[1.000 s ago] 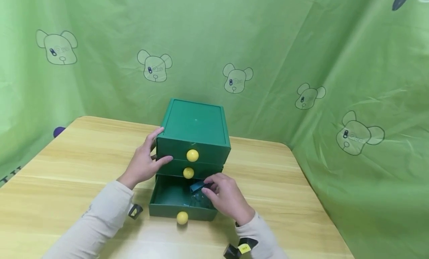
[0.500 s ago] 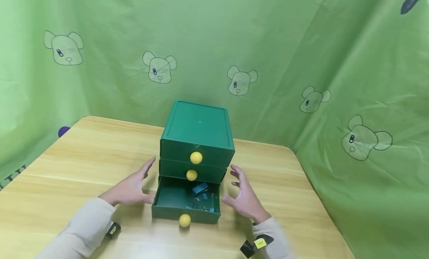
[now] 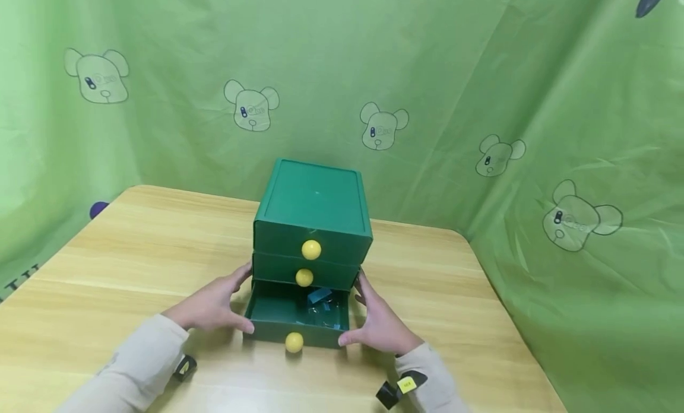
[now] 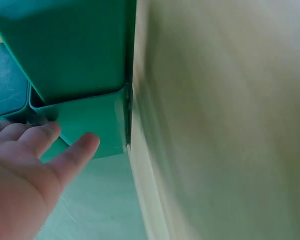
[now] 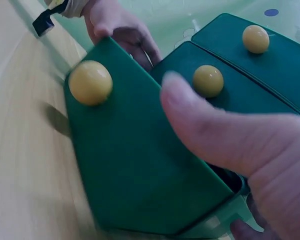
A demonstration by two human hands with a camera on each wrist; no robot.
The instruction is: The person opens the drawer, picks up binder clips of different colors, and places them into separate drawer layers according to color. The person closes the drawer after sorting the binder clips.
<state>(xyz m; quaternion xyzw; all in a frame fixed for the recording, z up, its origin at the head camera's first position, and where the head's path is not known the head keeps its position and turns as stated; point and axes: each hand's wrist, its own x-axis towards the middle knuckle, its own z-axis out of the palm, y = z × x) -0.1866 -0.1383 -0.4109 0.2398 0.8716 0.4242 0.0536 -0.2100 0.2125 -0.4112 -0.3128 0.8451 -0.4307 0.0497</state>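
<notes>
A green desktop drawer cabinet (image 3: 315,193) stands on the table, its bottom drawer (image 3: 269,331) pulled out. Inside the drawer's right half lie several small blue pieces (image 3: 320,295) with shiny wire-like parts, resembling binder clips. My left hand (image 3: 211,305) is at the drawer's left side, thumb at the front corner, fingers stretched back along the cabinet. On the other side, my right hand (image 3: 383,321) has its thumb at the front right corner and its fingers reaching back. Part of the right fingers is hidden. The right wrist view shows the drawer's front panel (image 5: 135,155) close up.
Yellow ball knobs (image 3: 312,250) stick out from each drawer front. The two upper drawers are closed. A wooden table (image 3: 459,318) extends around the cabinet, and a green printed curtain (image 3: 315,51) hangs behind and to the right.
My right hand has left the blue pieces in the drawer and moved to its right side. My left hand has come down from the cabinet's upper left to the bottom drawer's left corner.
</notes>
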